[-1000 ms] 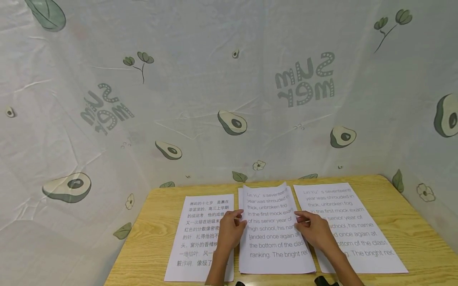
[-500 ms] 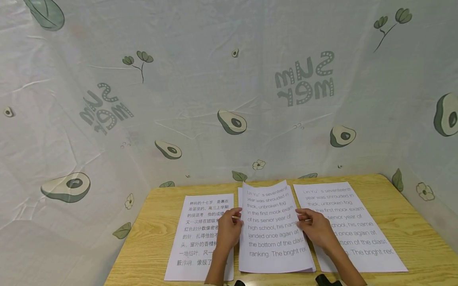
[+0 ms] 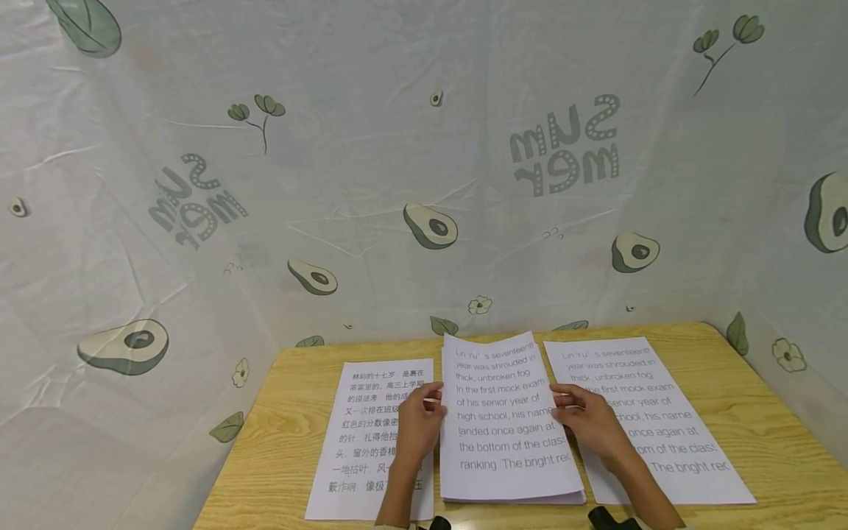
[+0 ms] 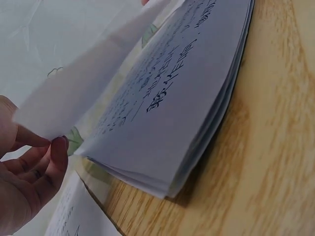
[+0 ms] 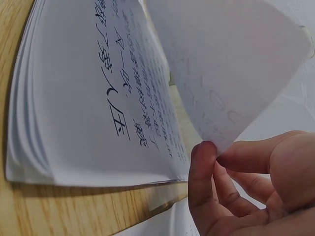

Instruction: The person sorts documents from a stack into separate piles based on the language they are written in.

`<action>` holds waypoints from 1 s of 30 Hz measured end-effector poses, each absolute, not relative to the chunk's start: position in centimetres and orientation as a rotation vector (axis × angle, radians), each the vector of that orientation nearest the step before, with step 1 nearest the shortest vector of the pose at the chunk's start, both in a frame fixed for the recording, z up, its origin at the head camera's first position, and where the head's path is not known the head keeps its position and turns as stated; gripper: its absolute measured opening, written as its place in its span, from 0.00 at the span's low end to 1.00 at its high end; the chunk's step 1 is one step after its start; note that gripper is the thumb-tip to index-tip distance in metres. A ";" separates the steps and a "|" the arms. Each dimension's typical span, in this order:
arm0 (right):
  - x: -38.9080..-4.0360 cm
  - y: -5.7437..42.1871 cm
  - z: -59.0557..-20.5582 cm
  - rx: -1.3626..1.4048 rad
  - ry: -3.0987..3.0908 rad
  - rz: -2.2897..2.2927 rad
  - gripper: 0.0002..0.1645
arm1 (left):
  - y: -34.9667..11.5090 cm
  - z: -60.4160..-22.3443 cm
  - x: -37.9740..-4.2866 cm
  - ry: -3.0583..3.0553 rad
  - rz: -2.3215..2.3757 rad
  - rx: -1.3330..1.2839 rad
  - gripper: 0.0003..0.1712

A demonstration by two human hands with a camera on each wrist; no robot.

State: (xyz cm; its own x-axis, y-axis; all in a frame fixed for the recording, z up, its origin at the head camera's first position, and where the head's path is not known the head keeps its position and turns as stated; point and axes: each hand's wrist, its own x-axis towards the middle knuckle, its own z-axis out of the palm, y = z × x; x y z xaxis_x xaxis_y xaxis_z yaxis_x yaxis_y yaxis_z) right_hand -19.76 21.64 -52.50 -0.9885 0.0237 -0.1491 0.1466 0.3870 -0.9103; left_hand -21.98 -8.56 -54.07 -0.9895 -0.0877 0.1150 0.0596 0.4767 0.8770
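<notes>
Both hands are at the sheet [image 3: 503, 412] in the middle, which carries large English print. The left hand [image 3: 417, 423] has thumb and finger clamped on one side edge; the right hand [image 3: 591, 421] pinches the opposite edge the same way. Between them the sheet hangs above a stack [image 4: 172, 113] — a gap shows under it from both wrists, though whether any part touches I can't tell. Faint print shows through its underside from the right wrist.

The stack holds several leaves, their edges slightly parted, the topmost showing Chinese characters. It sits on the wooden table [image 3: 265, 442], between two other pages. By the left hand lies a Chinese page [image 3: 361, 442], partly covered by that arm; by the right lies an English page [image 3: 662, 383], partly hidden likewise. Behind hangs a pale cloth [image 3: 358, 177] — avocados, leaves and flowers printed on it.
</notes>
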 end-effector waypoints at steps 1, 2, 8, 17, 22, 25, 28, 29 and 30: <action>-19.8 21.7 -52.5 0.158 2.508 -1.683 0.32 | -8.6 -54.1 -22.0 -2.572 -1.540 0.029 0.27; -19.8 21.8 -52.6 0.161 2.492 -1.694 0.32 | -8.6 -54.1 -22.0 -2.571 -1.545 0.031 0.27; -20.1 22.4 -53.1 0.154 2.375 -1.789 0.34 | -8.9 -54.1 -22.3 -2.571 -1.587 0.040 0.26; -20.2 23.9 -53.5 0.070 2.314 -1.836 0.37 | -8.2 -54.2 -22.1 -2.496 -1.743 0.098 0.26; -20.1 25.1 -53.4 0.053 2.321 -1.794 0.37 | -7.2 -54.3 -21.7 -2.432 -1.853 0.114 0.26; -20.2 25.9 -53.4 0.064 2.328 -1.774 0.37 | -6.4 -54.2 -21.5 -2.416 -1.891 0.119 0.25; -20.2 26.9 -53.4 0.053 2.351 -1.751 0.38 | -5.6 -54.1 -21.3 -2.406 -1.894 0.111 0.25; -20.3 27.2 -53.4 0.048 2.361 -1.740 0.38 | -5.3 -54.0 -21.2 -2.402 -1.899 0.112 0.25; -20.3 27.6 -53.4 0.042 2.375 -1.725 0.38 | -4.9 -53.9 -21.1 -2.399 -1.903 0.115 0.25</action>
State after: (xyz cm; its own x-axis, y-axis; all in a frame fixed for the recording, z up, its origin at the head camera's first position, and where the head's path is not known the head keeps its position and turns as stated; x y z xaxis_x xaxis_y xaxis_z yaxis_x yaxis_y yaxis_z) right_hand -20.28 27.56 -53.43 -0.9784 -0.0974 -0.1825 0.1435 0.3164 -0.9377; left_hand -21.14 -4.95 -53.93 -0.9942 -0.1066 0.0141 -0.0105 0.2268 0.9739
